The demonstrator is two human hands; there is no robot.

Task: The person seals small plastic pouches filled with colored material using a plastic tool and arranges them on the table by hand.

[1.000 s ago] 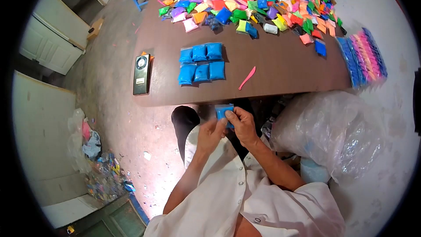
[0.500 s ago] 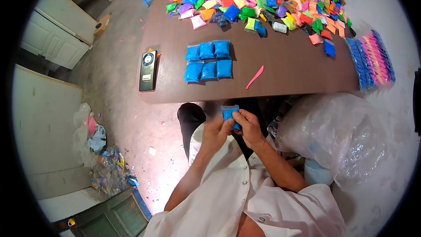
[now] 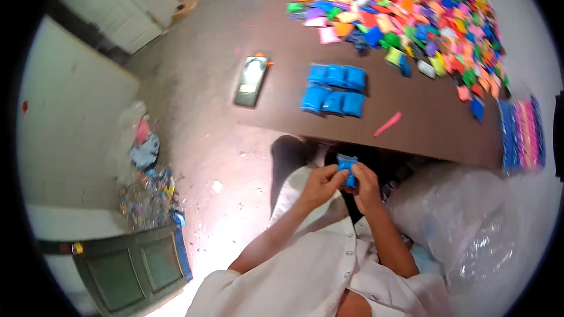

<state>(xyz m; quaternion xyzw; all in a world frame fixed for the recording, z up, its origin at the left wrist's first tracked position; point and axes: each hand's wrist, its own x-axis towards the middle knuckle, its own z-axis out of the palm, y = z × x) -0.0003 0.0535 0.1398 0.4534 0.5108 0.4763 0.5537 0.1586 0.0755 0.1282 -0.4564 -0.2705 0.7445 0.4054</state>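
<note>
Over my lap, just off the table's near edge, a small blue packet with a clear top strip is pinched between both hands. My left hand grips its left side, thumb across the front. On the right side my right hand holds it, with the fingers partly hidden behind. Beyond them on the brown table lie several similar blue packets in two rows. A pink plastic knife rests to the right of the rows, blurred.
A dark handheld device lies at the table's left. Many colourful packets are heaped at the back. Packed strips of blue and pink packets sit at the right edge. A large clear plastic bag bulges below; litter covers floor at left.
The view has swung, so the table and its things appear further right and tilted. Both hands still hold the blue packet; its top strip now shows between the thumbs.
</note>
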